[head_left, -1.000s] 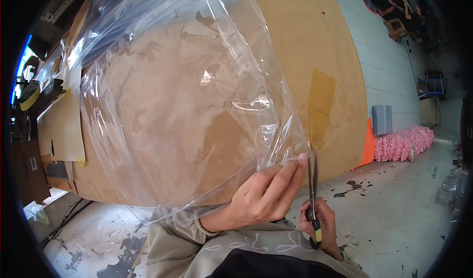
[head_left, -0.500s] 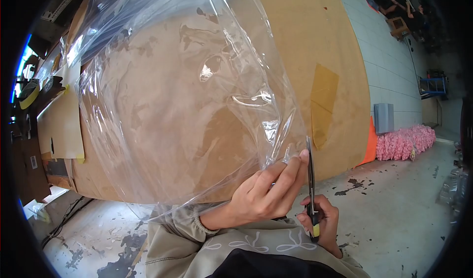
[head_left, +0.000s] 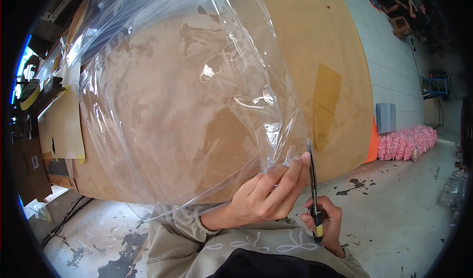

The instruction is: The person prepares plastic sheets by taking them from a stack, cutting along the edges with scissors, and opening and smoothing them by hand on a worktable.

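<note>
A clear plastic sheet (head_left: pixel 157 110) lies wrinkled over the cardboard-covered table (head_left: pixel 295 27), its near edge hanging over the front. My left hand (head_left: pixel 268 194) pinches the sheet's right edge near the table's front, thumb hidden beneath. In my right hand (head_left: pixel 329 221) is a pair of scissors (head_left: pixel 313 179) with black and yellow handles. Their long blades point away from me, beside my left fingertips at the plastic's edge. The blades look together or nearly so; the view is edge-on.
Brown tape (head_left: pixel 327 105) is stuck on the cardboard. A tape dispenser (head_left: pixel 42 97) stands at the left. Beyond the right edge are a pink bundle (head_left: pixel 406 143) and a grey box (head_left: pixel 386 117) on the floor. Another person's arms show at the far upper right.
The view has shifted very slightly. Both hands keep almost the same places, with the scissors still beside the left fingertips.
</note>
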Tool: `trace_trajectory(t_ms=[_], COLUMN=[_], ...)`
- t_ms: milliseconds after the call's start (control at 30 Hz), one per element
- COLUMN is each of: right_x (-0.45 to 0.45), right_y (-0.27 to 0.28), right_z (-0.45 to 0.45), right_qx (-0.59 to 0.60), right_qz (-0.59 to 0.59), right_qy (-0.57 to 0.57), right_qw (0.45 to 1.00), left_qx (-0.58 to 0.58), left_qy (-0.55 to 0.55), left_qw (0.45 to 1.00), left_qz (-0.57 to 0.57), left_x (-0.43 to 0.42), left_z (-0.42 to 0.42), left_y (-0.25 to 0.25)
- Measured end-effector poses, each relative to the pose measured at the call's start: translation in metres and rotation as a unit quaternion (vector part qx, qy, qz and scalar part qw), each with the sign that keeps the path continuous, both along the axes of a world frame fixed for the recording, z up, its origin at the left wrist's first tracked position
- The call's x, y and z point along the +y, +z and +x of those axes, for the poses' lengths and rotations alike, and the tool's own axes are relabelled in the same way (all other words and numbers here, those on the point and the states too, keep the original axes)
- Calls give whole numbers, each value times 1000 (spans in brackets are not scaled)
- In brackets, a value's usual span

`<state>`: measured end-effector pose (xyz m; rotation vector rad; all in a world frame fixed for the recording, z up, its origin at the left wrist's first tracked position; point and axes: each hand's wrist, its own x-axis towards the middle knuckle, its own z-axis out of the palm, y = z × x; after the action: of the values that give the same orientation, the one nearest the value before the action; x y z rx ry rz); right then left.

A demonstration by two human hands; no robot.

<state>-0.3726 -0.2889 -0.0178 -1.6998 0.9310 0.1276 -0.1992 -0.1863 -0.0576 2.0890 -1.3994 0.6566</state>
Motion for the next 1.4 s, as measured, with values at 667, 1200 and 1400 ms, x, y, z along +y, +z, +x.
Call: trace_trajectory(t_ms=[667,1200,1400], right_x=[-49,-37,-108], right_y=[17,8,1], right_z=[65,107,150], right_qx=[-103,-334,-401], right_qz=[-460,-315,-602], right_qy=[24,407,419], right_qw=[882,790,549], left_qx=[40,35,69], left_qy=[-6,-19,-87], left_qw=[998,998,993], left_qz=[-52,-43,-27], left_x=[28,67,105], left_z=[-4,-16,-26], left_y=[3,-3,-6])
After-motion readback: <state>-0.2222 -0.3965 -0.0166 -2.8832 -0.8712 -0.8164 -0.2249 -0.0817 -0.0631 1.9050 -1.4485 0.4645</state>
